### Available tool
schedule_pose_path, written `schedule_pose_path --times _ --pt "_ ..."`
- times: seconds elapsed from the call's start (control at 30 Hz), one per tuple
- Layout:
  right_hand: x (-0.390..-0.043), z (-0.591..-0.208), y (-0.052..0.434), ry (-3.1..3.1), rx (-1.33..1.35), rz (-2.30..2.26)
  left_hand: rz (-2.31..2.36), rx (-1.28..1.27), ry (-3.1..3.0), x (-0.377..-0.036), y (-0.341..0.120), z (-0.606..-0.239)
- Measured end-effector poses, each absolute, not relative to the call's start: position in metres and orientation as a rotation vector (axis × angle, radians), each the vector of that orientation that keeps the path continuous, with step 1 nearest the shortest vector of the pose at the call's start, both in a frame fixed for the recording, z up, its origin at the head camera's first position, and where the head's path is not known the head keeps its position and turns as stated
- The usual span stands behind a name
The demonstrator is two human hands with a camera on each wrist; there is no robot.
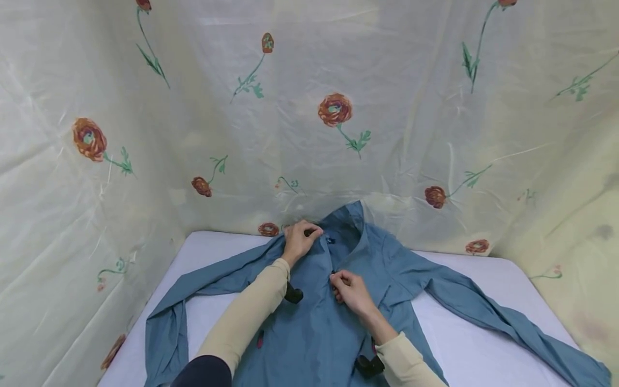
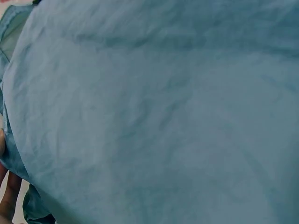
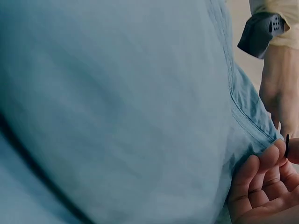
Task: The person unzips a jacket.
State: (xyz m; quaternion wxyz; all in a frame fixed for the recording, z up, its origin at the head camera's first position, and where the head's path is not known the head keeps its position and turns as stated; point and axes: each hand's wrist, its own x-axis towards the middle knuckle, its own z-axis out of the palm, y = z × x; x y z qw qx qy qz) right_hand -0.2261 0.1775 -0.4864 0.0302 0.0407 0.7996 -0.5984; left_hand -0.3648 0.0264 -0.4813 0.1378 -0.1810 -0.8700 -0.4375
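A white table (image 1: 483,301) stands before floral sheeting (image 1: 411,97).

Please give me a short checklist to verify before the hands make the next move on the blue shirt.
1. Shirt lies flat on the white surface, front up: ok.
2. Left hand pinches the fabric near the collar: ok.
3. Right hand pinches the front edge lower down: ok.
4. Dark button sits at the right fingertips: ok.
5. Button lined up with its hole: cannot tell.
6. Both sleeves spread out, away from the hands: ok.
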Motion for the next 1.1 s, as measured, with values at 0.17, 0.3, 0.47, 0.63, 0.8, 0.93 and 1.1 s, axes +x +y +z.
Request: schedule_pose_path --times 0.17,0.3,0.47,0.63,0.8,0.93,1.1 --pt "-0.219 -0.487 0.174 2.452 0.121 -1.848 -1.273 -0.514 -2.5 -0.368 0.023 -0.483" --pt "-0.216 -0.486 0.174 2.432 0.127 -1.853 -1.268 -0.517 -2.49 -0.369 0.022 -0.485" --pt "-0.215 -0.484 0.176 2.407 0.158 -1.862 -1.269 -0.521 -2.475 -0.37 0.024 -0.482" --pt "-0.212 -0.484 0.176 2.406 0.146 -1.875 -1.28 -0.517 -2.476 -0.369 0.024 -0.482" --pt "-0.206 -0.483 0.175 2.415 0.124 -1.862 -1.286 -0.472 -2.482 -0.368 0.023 -0.484" --pt "-0.202 -0.485 0.175 2.404 0.131 -1.848 -1.275 -0.466 -2.484 -0.368 0.023 -0.485" --pt "-0.19 -0.477 0.172 2.371 0.114 -1.85 -1.257 -0.435 -2.513 -0.366 0.022 -0.488"
